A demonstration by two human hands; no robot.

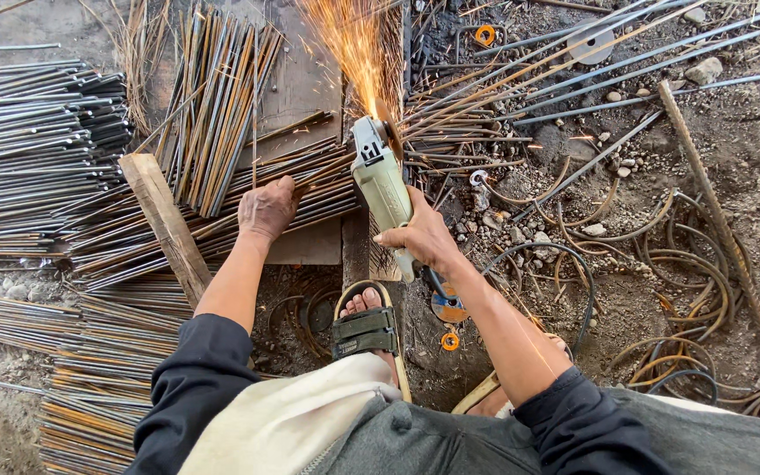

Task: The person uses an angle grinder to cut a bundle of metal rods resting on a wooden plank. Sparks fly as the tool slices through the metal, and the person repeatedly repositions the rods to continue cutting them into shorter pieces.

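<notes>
Both hands work: my right hand [421, 236] wraps the pale green angle grinder [382, 185], while my left hand [267, 208] presses flat, steadying the rusty steel rods [310, 189] against the sparking disc.

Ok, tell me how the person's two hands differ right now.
The left hand lies palm down, pressing on the bundle of steel rods; the right hand is wrapped around the body of the angle grinder. The left hand sits away from the sparks, while the right hand sits just behind the cutting disc that throws them. Both are bare, with dark sleeves pushed up.
</notes>
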